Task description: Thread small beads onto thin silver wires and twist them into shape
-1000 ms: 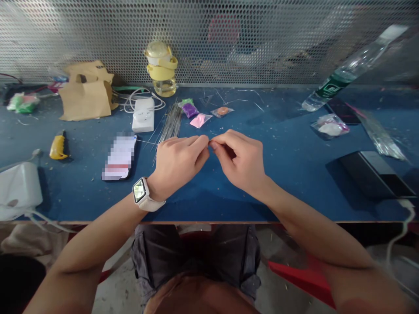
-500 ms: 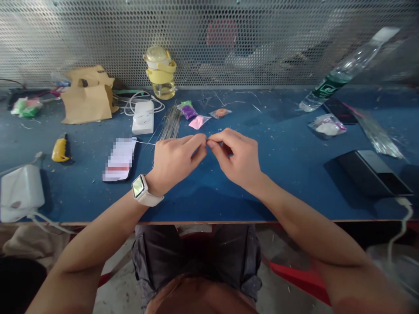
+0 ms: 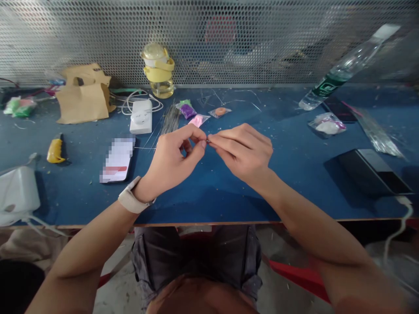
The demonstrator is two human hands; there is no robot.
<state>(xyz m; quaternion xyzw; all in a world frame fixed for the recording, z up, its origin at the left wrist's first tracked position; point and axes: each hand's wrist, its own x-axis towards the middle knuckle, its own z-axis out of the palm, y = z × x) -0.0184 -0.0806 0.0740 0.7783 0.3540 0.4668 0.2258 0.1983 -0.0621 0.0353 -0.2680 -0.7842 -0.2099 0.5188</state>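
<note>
My left hand (image 3: 178, 152), with a white watch band (image 3: 132, 198) on its wrist, is pinched shut on a thin metal wire (image 3: 145, 148). The wire sticks out behind that hand toward the phone (image 3: 117, 159); the stretch inside the palm is hidden. Fingertips of my right hand (image 3: 245, 150) are closed together at the wire's other end, almost touching the left fingertips. Only a tiny bit shows between them. Just beyond the hands lie a bundle of thin wires (image 3: 170, 118) and small bags of purple (image 3: 186, 110), pink (image 3: 197, 120) and orange (image 3: 220, 112) clay-like material.
A yellow-lidded bottle (image 3: 159, 72) stands by a white charger (image 3: 141, 117). To the left are brown paper (image 3: 83, 104), a yellow-handled cutter (image 3: 55, 150) and a white adapter (image 3: 19, 192). A tilted water bottle (image 3: 330, 85), more wires (image 3: 379, 133) and a black device (image 3: 369, 172) sit right.
My left wrist has turned, so the watch face no longer shows, and its finger loop looks wider. My right hand has rolled over, its fingers now stretched straighter. The fingertips stay together.
</note>
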